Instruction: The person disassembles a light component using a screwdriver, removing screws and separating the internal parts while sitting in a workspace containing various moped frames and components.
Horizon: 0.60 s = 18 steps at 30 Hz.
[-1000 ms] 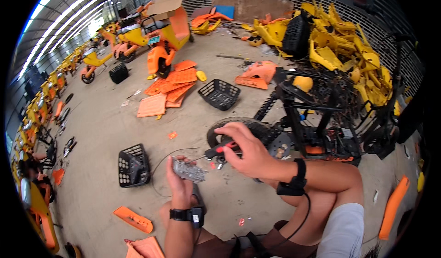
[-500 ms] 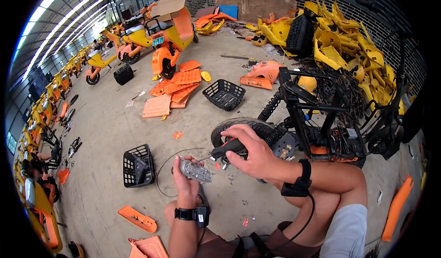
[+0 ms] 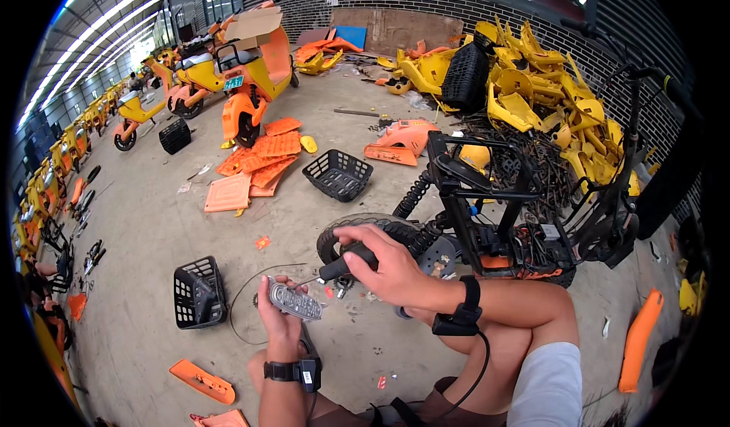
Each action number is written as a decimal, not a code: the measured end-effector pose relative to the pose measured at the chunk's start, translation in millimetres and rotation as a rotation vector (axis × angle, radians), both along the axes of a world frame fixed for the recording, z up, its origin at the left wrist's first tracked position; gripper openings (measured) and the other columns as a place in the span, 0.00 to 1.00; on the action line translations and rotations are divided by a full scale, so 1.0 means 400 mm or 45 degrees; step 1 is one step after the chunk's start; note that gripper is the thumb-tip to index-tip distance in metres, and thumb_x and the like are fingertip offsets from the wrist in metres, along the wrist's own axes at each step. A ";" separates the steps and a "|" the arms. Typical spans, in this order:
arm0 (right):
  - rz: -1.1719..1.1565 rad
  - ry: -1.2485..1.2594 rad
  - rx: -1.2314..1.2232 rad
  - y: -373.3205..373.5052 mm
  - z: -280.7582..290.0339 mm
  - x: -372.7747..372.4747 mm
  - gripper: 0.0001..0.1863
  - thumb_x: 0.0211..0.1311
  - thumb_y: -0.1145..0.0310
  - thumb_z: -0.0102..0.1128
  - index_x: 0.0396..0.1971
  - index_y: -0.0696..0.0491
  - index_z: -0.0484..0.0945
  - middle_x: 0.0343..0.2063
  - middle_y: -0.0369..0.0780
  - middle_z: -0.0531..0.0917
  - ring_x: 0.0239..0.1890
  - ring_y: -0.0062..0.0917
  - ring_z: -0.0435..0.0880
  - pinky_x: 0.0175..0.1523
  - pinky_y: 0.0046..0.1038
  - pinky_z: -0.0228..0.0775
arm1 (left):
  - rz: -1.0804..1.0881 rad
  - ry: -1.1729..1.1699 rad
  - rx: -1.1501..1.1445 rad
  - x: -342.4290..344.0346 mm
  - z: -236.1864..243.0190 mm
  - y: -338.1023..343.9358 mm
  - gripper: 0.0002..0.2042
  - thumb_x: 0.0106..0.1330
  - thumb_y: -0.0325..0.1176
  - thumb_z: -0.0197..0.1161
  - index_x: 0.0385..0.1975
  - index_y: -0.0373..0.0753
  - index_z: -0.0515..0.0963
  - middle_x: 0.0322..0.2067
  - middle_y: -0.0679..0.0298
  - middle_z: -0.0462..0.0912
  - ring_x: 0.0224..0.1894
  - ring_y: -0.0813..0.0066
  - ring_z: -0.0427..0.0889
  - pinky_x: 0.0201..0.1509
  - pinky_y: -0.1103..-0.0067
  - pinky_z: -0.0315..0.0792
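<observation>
My left hand (image 3: 278, 322) is closed around a clear, ribbed plastic lamp unit (image 3: 298, 301), holding it up in front of my knees. In my right hand (image 3: 395, 275) is a screwdriver (image 3: 346, 264), its black handle between thumb and fingers. The thin shaft points left and down to the upper edge of the lamp, close to my left fingertips. I cannot make out whether its tip sits in a screw.
A stripped black scooter frame (image 3: 494, 191) with its wheel stands just right of my hands. Black baskets (image 3: 199, 314), orange panels (image 3: 262, 157) and a cable (image 3: 243, 282) lie on the floor. Yellow body parts (image 3: 525, 85) are heaped far right; scooters (image 3: 255, 85) stand far left.
The whole scene has shifted left and slightly down in the picture. Both hands keep their hold; the red on the screwdriver handle no longer shows, and my right fingers have shifted slightly around it.
</observation>
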State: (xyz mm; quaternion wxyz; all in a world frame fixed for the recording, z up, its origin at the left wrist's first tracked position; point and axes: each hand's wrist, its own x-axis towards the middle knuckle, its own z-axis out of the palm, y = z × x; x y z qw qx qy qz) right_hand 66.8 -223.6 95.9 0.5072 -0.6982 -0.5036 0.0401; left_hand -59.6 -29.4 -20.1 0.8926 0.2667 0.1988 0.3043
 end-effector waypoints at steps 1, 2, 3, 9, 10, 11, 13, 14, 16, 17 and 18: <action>-0.025 0.039 0.010 0.006 0.015 -0.015 0.30 0.61 0.70 0.59 0.64 0.50 0.64 0.57 0.47 0.68 0.44 0.36 0.82 0.49 0.31 0.75 | -0.006 -0.003 -0.014 -0.002 0.002 0.000 0.19 0.70 0.51 0.54 0.33 0.39 0.76 0.26 0.63 0.77 0.32 0.66 0.78 0.47 0.65 0.75; -0.056 -0.130 0.059 0.004 0.019 -0.020 0.32 0.60 0.69 0.60 0.65 0.49 0.63 0.57 0.46 0.69 0.50 0.38 0.79 0.52 0.32 0.74 | -0.013 -0.003 -0.028 0.001 0.008 -0.003 0.19 0.70 0.51 0.54 0.33 0.39 0.76 0.26 0.63 0.77 0.32 0.66 0.77 0.48 0.64 0.75; -0.065 -0.215 0.051 0.008 0.022 -0.021 0.34 0.58 0.67 0.64 0.65 0.49 0.63 0.57 0.46 0.69 0.55 0.41 0.75 0.55 0.34 0.72 | -0.004 0.003 -0.036 -0.009 0.013 0.001 0.19 0.70 0.51 0.53 0.33 0.39 0.76 0.26 0.63 0.77 0.32 0.66 0.77 0.48 0.64 0.75; -0.016 -0.053 0.030 0.019 0.010 -0.008 0.25 0.63 0.69 0.61 0.61 0.52 0.69 0.53 0.45 0.72 0.45 0.31 0.82 0.44 0.27 0.77 | -0.017 -0.041 -0.073 -0.020 -0.010 0.014 0.20 0.71 0.52 0.54 0.35 0.37 0.76 0.28 0.60 0.78 0.33 0.63 0.78 0.47 0.65 0.76; -0.070 -0.071 0.122 0.023 0.018 -0.028 0.28 0.62 0.70 0.61 0.63 0.53 0.66 0.53 0.46 0.72 0.48 0.32 0.80 0.45 0.28 0.77 | -0.006 -0.032 -0.073 -0.024 -0.008 0.015 0.20 0.71 0.52 0.54 0.35 0.37 0.76 0.28 0.60 0.78 0.33 0.63 0.78 0.48 0.65 0.76; -0.107 -0.195 0.151 0.026 0.020 -0.034 0.28 0.62 0.71 0.60 0.63 0.53 0.66 0.53 0.46 0.72 0.49 0.32 0.79 0.44 0.27 0.77 | -0.014 -0.005 -0.071 -0.021 -0.002 0.011 0.20 0.70 0.52 0.54 0.35 0.37 0.76 0.27 0.61 0.78 0.33 0.63 0.78 0.48 0.64 0.76; -0.144 -0.354 0.172 0.027 0.023 -0.038 0.30 0.61 0.72 0.61 0.64 0.53 0.64 0.53 0.46 0.72 0.51 0.32 0.78 0.44 0.27 0.76 | -0.032 0.050 -0.070 -0.019 0.008 0.003 0.19 0.70 0.51 0.54 0.34 0.38 0.76 0.27 0.62 0.78 0.33 0.65 0.78 0.50 0.63 0.75; -0.141 -0.392 0.163 0.024 0.026 -0.041 0.31 0.60 0.72 0.62 0.65 0.53 0.64 0.54 0.46 0.71 0.52 0.32 0.78 0.45 0.27 0.76 | -0.047 0.030 -0.059 -0.017 0.005 0.001 0.19 0.70 0.51 0.54 0.34 0.38 0.76 0.27 0.62 0.78 0.34 0.65 0.78 0.50 0.63 0.76; -0.022 -0.011 0.019 0.012 0.033 -0.034 0.33 0.58 0.72 0.64 0.65 0.52 0.64 0.56 0.46 0.69 0.53 0.35 0.77 0.50 0.29 0.74 | -0.032 0.013 -0.056 -0.017 0.007 0.002 0.19 0.69 0.51 0.54 0.35 0.38 0.76 0.27 0.61 0.78 0.34 0.65 0.78 0.50 0.63 0.76; 0.035 0.171 -0.058 0.003 0.037 -0.026 0.34 0.57 0.72 0.65 0.65 0.52 0.63 0.56 0.47 0.68 0.54 0.37 0.76 0.53 0.31 0.73 | -0.029 -0.004 -0.059 -0.012 0.009 0.001 0.19 0.69 0.51 0.54 0.35 0.38 0.76 0.27 0.61 0.78 0.34 0.65 0.78 0.50 0.62 0.76; 0.057 0.179 -0.040 -0.002 0.029 -0.013 0.34 0.57 0.70 0.66 0.64 0.53 0.64 0.56 0.46 0.69 0.53 0.36 0.77 0.55 0.31 0.72 | -0.037 -0.012 -0.057 -0.009 0.009 -0.001 0.19 0.69 0.51 0.54 0.35 0.38 0.76 0.27 0.61 0.78 0.33 0.65 0.78 0.50 0.62 0.76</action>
